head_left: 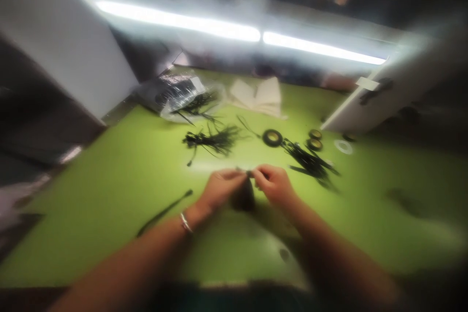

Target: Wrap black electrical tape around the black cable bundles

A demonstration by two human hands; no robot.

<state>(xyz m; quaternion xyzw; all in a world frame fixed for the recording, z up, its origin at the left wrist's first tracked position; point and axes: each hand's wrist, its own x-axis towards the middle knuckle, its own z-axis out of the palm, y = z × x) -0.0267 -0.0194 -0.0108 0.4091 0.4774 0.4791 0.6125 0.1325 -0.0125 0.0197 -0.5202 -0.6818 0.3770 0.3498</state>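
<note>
The picture is smeared by motion. My left hand [219, 189] and my right hand [274, 184] meet over the middle of a green table [109, 190]. Both pinch a small dark piece [248, 174] between their fingertips; I cannot make out what it is. A dark shape [244, 199], perhaps a bundle of thin black strands, hangs below the fingers. A bracelet [185, 223] shows on my left wrist.
Bundles of thin black strands lie at the middle [214, 140] and right [310, 162]. A black tape roll [272, 137], two small rolls [314, 139] and a white ring [343, 146] are beyond. A plastic bag [175, 93], folded paper [261, 96], a black strip [164, 212] and a white panel [383, 100] surround them.
</note>
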